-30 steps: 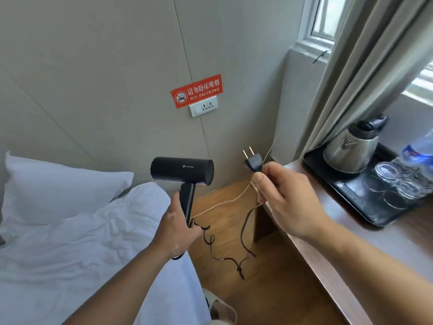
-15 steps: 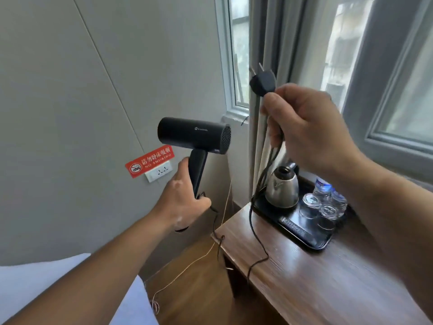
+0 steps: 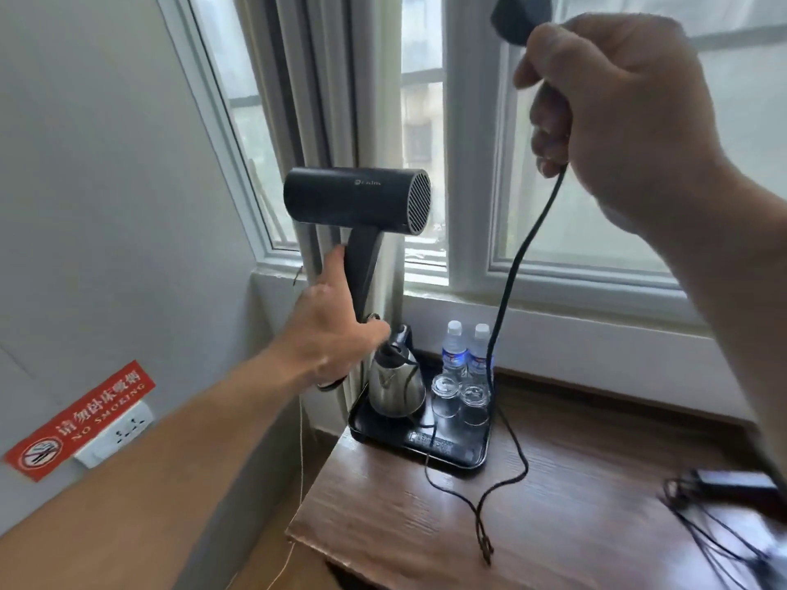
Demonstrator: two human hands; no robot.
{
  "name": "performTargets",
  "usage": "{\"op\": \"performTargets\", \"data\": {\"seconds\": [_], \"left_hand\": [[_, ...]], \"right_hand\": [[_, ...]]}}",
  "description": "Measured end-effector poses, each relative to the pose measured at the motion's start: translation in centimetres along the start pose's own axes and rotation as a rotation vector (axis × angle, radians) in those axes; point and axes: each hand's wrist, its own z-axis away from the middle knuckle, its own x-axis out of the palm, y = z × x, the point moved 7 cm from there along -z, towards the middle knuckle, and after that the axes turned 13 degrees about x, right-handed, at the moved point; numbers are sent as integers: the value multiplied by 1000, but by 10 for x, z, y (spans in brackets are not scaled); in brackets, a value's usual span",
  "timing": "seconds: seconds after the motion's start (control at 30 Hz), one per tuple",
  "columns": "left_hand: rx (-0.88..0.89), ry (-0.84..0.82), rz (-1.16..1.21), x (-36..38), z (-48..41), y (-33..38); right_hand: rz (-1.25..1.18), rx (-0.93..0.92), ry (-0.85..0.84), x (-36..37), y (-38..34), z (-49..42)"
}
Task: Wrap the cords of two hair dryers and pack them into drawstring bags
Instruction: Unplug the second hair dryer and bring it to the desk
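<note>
Hair dryer [image 3: 355, 202] | left hand [image 3: 336, 347] gripping handle [image 3: 362, 266] | right hand [image 3: 613, 104] high, apparently clutching plug [image 3: 517, 14]

The hair dryer [image 3: 357, 202] is held by its handle in the left hand [image 3: 336, 334], left of and lower than the right hand [image 3: 613, 104], above which the plug [image 3: 517, 14] projects. The cord [image 3: 508, 287] is hung from the right hand down onto the surface [image 3: 575, 547], before the tray [image 3: 383, 438]. Below the left hand a kettle [image 3: 396, 387] is set on the tray, with two glasses [image 3: 445, 396] to its right and two bottles [image 3: 454, 347] behind them. Under the right forearm, perhaps a second dryer [image 3: 732, 483] is laid on the surface.
</note>
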Motion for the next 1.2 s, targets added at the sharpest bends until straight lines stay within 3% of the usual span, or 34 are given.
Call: {"op": "performTargets", "data": {"seconds": [0.27,0.8,1.07,1.2], "left_hand": [[195,-125,173,72,-34,10],[165,-437,369,232,-2,1],[85,-609,332,288,42,-23],[67,-661,281,316,61,-26]], "right_hand": [[180,82,211,-45,13,17],[348,457,369,-121,155,122],[623,658,277,-129,260,175],[701,754,149,-125,312,191]]}}
